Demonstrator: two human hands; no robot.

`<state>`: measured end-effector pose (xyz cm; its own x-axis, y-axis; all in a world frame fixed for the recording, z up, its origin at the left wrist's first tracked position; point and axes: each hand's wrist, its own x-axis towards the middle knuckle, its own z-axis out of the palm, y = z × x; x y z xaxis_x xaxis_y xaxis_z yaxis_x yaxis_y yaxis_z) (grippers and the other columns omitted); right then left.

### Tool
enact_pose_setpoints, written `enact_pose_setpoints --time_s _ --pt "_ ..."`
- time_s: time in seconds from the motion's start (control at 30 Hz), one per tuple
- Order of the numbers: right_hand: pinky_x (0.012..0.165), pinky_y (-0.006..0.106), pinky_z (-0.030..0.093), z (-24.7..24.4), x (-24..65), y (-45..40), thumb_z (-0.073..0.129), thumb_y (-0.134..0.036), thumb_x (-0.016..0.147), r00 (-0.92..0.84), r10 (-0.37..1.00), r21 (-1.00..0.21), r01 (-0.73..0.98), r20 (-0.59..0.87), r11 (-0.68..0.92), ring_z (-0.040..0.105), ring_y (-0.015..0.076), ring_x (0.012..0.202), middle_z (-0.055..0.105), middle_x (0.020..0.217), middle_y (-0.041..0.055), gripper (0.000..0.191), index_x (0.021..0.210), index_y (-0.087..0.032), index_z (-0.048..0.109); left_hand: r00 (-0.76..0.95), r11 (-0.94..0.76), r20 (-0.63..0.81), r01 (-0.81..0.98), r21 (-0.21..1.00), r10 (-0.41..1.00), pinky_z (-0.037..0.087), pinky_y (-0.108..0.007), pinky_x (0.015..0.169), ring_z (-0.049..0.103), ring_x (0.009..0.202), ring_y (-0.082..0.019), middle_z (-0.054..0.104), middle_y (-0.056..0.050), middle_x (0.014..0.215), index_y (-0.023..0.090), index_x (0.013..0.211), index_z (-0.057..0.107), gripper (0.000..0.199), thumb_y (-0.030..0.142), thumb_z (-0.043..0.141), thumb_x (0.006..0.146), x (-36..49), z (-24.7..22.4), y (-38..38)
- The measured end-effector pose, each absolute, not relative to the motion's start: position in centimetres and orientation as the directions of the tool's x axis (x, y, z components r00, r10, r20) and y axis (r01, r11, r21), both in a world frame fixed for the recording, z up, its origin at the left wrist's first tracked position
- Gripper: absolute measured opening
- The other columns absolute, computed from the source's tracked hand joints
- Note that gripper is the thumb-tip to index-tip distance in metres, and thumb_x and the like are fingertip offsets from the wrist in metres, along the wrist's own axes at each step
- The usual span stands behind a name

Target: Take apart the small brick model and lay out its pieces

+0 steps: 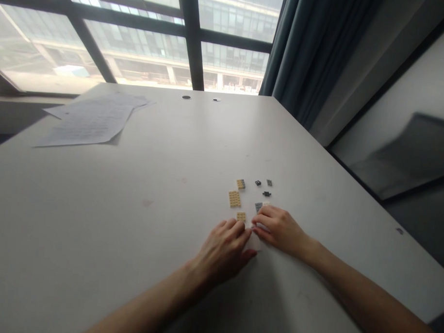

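Note:
My left hand (229,247) is low over the white table, fingers bent and thumb spread a little apart. Close on its right, my right hand (276,226) has its fingers pressed together near the table top. Whatever either hand holds is hidden or too small to name. Just beyond my left fingers lies a small tan piece (241,216), with a larger tan studded piece (234,199) behind it. A tan and grey piece (241,184) sits farther back. Past my right fingertips is a grey piece (259,206), partly covered by the hand.
Small dark pieces (266,194) and a grey one (269,182) lie behind my right hand. Printed papers (96,118) cover the table's far left. The white table (152,183) reaches the window, and a dark blue curtain (313,53) hangs at the back right.

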<state>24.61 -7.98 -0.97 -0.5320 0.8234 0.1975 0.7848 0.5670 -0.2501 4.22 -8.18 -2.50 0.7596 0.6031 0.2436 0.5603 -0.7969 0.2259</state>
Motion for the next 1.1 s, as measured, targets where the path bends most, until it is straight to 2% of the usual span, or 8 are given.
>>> enact_pose_setpoints --time_s 0.13,0.4,0.6,0.7,0.8,0.93,1.1 --pt "0.076 0.030 0.047 -1.2 24.7 -7.9 0.059 -0.021 0.088 -0.505 0.841 -0.241 0.806 0.194 0.540 0.058 0.0186 0.083 0.062 0.086 0.0049 0.008 0.088 -0.019 0.066 0.778 -0.808 0.224 0.545 0.224 0.587 0.047 -0.038 0.074 0.055 0.085 -0.023 0.059 -0.006 0.089 0.018 0.095 0.059 0.023 0.040 0.056 0.087 4.6 -2.5 -8.0" --pt "0.076 0.029 0.048 -1.7 24.7 -7.8 0.060 -0.022 0.087 -0.456 0.859 -0.275 0.817 0.233 0.508 0.059 0.0186 0.083 0.062 0.086 0.0054 0.008 0.088 -0.019 0.066 0.766 -0.801 0.239 0.550 0.236 0.597 0.048 -0.037 0.074 0.056 0.086 -0.023 0.060 -0.007 0.092 0.018 0.104 0.057 0.026 0.038 0.056 0.086 4.7 -2.3 -7.7" --pt "0.079 0.032 0.050 -0.7 25.7 -8.4 0.058 -0.029 0.089 -0.431 0.852 -0.346 0.783 0.298 0.517 0.061 0.0200 0.087 0.064 0.093 0.0074 0.015 0.097 -0.019 0.065 0.758 -0.793 0.236 0.563 0.232 0.608 0.048 -0.037 0.072 0.056 0.084 -0.023 0.059 -0.007 0.091 0.020 0.097 0.057 0.024 0.041 0.056 0.086 4.6 -2.4 -7.8" --pt "0.075 0.031 0.050 -0.1 26.2 -9.5 0.063 -0.038 0.086 -0.497 0.835 -0.359 0.754 0.235 0.550 0.061 0.0197 0.084 0.064 0.090 0.0060 0.022 0.098 -0.020 0.065 0.737 -0.779 0.253 0.583 0.232 0.627 0.048 -0.037 0.071 0.056 0.082 -0.023 0.059 -0.007 0.088 0.019 0.095 0.057 0.022 0.040 0.055 0.087 4.5 -2.6 -7.9" --pt "0.071 0.031 0.049 -0.1 26.4 -10.6 0.066 -0.044 0.083 -0.541 0.829 -0.316 0.768 0.144 0.557 0.060 0.0196 0.079 0.063 0.087 0.0051 0.027 0.097 -0.020 0.065 0.713 -0.759 0.259 0.611 0.226 0.651 0.047 -0.037 0.071 0.056 0.080 -0.022 0.060 -0.006 0.086 0.019 0.092 0.057 0.021 0.040 0.055 0.087 4.2 -2.8 -8.0" --pt "0.072 0.031 0.048 -0.6 26.0 -11.0 0.062 -0.034 0.087 -0.533 0.841 -0.265 0.800 0.096 0.538 0.060 0.0197 0.081 0.063 0.088 0.0055 0.018 0.097 -0.019 0.064 0.713 -0.750 0.236 0.619 0.233 0.661 0.046 -0.035 0.071 0.056 0.080 -0.021 0.060 -0.005 0.085 0.020 0.089 0.058 0.019 0.038 0.056 0.088 4.1 -2.9 -8.0" --pt "0.074 0.030 0.048 -0.7 25.8 -10.8 0.062 -0.029 0.086 -0.515 0.849 -0.282 0.803 0.117 0.525 0.060 0.0192 0.083 0.063 0.089 0.0051 0.015 0.098 -0.020 0.063 0.704 -0.739 0.232 0.612 0.282 0.671 0.047 -0.035 0.073 0.058 0.081 -0.021 0.062 -0.005 0.085 0.020 0.090 0.060 0.015 0.035 0.056 0.088 4.6 -2.7 -7.7"
